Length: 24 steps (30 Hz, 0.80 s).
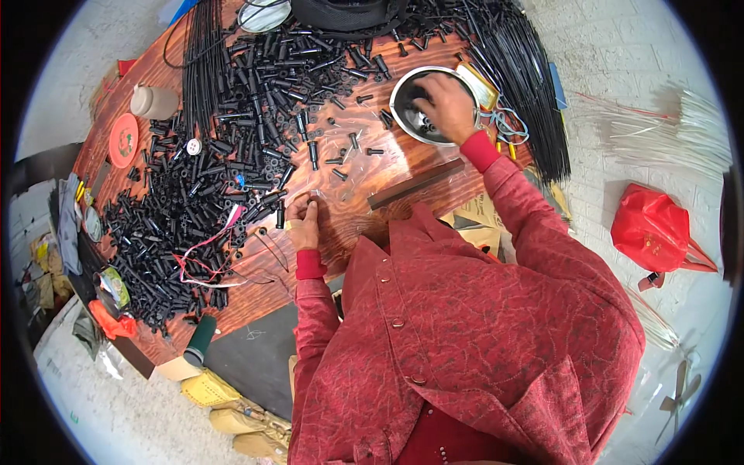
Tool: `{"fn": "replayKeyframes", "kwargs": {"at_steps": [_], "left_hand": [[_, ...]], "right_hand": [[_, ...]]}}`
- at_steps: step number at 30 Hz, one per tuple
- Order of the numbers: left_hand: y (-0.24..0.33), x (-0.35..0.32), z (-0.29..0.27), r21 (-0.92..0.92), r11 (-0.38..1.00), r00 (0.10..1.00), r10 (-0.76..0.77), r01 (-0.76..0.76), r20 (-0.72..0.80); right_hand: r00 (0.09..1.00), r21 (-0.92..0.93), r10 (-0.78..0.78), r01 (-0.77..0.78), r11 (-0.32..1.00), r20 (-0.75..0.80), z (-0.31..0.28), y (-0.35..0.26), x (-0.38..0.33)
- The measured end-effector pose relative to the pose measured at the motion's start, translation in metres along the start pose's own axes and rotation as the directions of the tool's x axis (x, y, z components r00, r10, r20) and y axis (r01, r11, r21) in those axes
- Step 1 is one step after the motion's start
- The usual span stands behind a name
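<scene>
We have our right hand (449,107) over a pale-rimmed, dark, rounded bowl (404,98) and our left hand (303,223) beside black tubular parts (280,215).

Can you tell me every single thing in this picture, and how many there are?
small black tube-shaped parts: too many to count, black, heaped over the table
reddish-brown wooden table: one, reddish-brown, middle
long thin strips: two bundles, black, table's upper left and upper right
round pale-rimmed bowl: one, dark inside, table's right
dark flat bar: one, dark brown, near the table's front edge
lidded cup: one, beige, table's left
round flat dish: one, orange-pink, by the cup
dark green cylinder: one, green, table's lower left
shiny bag: one, red, far right
thin white strips: many, white, far right
left hand: one, red cuff, by the table's front edge
right hand: one, red cuff, at the bowl
</scene>
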<state>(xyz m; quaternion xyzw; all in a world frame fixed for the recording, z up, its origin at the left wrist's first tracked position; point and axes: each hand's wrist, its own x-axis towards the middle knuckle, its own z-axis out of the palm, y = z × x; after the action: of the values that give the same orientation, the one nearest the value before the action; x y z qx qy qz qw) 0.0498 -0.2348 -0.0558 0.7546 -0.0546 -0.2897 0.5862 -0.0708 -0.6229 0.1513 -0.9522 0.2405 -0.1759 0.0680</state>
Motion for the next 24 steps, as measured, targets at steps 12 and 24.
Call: {"fn": "replayKeyframes", "kwargs": {"at_steps": [12,24], "left_hand": [[0.032,-0.024,0.019,-0.147,0.984,0.994,-0.094,0.101,0.055],[0.019,-0.020,0.014,-0.185,0.973,0.989,-0.128,0.139,0.073]], "right_hand": [[0.933,0.260,-0.323,0.277,0.925,0.159,0.145,-0.101,0.014],[0.895,0.336,-0.227,0.094,0.937,0.385,0.150,-0.110,0.014]]}}
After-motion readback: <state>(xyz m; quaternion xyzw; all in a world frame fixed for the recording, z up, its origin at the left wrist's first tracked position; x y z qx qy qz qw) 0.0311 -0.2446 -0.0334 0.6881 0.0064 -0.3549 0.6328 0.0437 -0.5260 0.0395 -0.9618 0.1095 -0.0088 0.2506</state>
